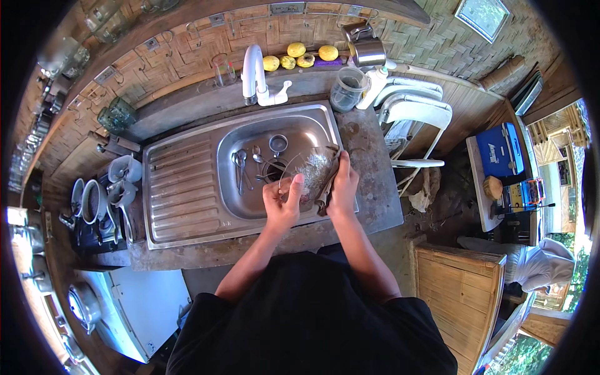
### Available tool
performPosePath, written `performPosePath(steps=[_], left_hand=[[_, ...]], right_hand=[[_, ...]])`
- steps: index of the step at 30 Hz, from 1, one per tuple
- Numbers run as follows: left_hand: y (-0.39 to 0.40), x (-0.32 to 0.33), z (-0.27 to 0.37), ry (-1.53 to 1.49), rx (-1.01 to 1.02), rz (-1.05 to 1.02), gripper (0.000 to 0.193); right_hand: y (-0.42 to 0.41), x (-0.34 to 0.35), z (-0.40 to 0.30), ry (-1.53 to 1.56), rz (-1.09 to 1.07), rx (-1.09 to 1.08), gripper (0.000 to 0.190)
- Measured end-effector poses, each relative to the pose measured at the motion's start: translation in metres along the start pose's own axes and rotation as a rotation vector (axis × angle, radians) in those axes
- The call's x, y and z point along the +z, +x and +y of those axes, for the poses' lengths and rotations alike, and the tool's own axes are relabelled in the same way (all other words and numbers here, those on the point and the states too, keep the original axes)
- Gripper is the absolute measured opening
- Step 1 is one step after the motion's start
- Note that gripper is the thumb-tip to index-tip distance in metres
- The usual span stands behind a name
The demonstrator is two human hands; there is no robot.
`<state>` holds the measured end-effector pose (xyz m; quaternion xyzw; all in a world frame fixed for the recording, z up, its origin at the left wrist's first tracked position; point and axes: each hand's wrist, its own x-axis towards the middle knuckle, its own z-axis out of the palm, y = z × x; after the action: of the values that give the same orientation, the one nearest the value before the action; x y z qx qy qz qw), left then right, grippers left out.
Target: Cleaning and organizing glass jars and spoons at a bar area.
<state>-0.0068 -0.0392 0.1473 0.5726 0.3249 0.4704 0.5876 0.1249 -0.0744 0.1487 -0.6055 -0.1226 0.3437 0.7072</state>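
Over the right side of the steel sink (239, 206) I hold a clear patterned glass bowl or dish (316, 171), tilted. My left hand (283, 201) grips its near left rim, with the thumb on top. Against its right side my right hand (343, 187) presses a brown cloth (328, 187). Below, in the basin, lie several metal spoons (240, 164) and a small metal cup or strainer (278, 144), close to the drain, which is partly hidden. The white faucet (255, 77) stands behind the basin.
Left of the ribbed drainboard (183, 187) are stacked cups (124, 168) and pots. Yellow fruits (296, 49), a drinking glass (224, 70) and a steel mug (365, 47) line the back ledge. A plastic jar (348, 89) and white pump bottle (375, 86) stand near folding chairs (417, 110).
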Motion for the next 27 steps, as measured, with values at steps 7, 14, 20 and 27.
performPosePath(steps=[7, 14, 20, 27], left_hand=[[-0.013, 0.023, -0.014, 0.061, 0.167, 0.173, 0.041], [0.006, -0.002, 0.015, -0.167, -0.281, -0.023, 0.047], [-0.011, 0.020, -0.014, -0.113, -0.059, 0.285, 0.047], [-0.017, 0.009, -0.027, -0.099, -0.129, 0.027, 0.044]], right_hand=[[-0.012, 0.000, 0.019, 0.695, -0.015, 0.373, 0.037], [0.006, -0.028, -0.018, -0.484, -0.166, -0.250, 0.052], [-0.021, 0.008, 0.018, 0.446, 0.144, 0.206, 0.047], [0.011, -0.036, -0.012, -0.027, -0.075, 0.091, 0.052]])
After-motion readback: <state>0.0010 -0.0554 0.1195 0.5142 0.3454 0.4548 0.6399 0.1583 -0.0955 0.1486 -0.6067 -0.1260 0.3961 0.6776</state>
